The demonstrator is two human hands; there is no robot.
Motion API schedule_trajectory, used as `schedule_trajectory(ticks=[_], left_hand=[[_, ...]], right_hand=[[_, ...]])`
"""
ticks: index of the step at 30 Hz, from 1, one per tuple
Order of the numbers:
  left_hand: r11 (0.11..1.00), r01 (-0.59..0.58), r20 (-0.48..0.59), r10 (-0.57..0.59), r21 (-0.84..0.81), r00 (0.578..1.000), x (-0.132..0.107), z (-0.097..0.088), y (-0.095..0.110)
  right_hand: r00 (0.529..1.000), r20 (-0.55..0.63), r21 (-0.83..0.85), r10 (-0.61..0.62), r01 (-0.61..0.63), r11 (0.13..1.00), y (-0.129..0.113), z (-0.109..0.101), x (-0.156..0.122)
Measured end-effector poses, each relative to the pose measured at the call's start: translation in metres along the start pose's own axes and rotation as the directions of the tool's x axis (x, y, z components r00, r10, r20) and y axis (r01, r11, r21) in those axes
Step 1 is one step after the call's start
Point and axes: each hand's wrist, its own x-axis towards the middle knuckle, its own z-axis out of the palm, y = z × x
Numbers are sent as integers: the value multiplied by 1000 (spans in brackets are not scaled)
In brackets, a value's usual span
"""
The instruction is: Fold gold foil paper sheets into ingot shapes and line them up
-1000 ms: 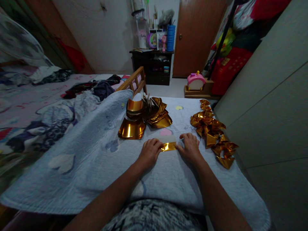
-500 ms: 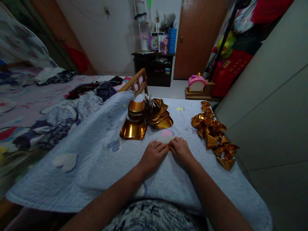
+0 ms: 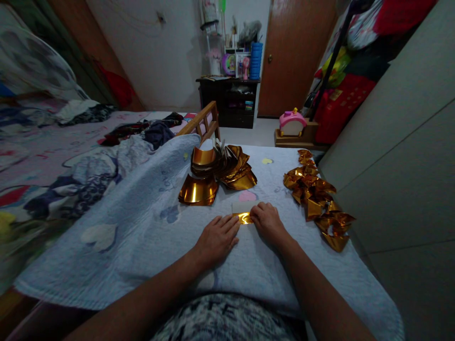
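Head: left hand point(image 3: 217, 238) flat, grip released, touching foil paper point(image 3: 244, 218) left edge; right hand point(image 3: 267, 220) pinches right edge; quilt point(image 3: 249, 267) around.

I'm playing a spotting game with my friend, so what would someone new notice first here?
Probably the shiny fanned pile of gold sheets on the pale blue cover, just beyond the hands. Next come the folded gold pieces, trailing along the cover's right side. Then there's the small gold-and-pale sheet in front of the person, with the left hand at one end and the right hand at the other.
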Motion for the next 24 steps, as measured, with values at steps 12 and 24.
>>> schedule_trajectory(ticks=[12,24], left_hand=[[918,312,-69,-337,-244,939,18,-9,-5],[703,334,-83,-487,-628,870,60,10,-5]], right_hand=[[999,-28,72,-27,29,997,5,3,0],[982,-184,263,-39,87,961,17,10,1]])
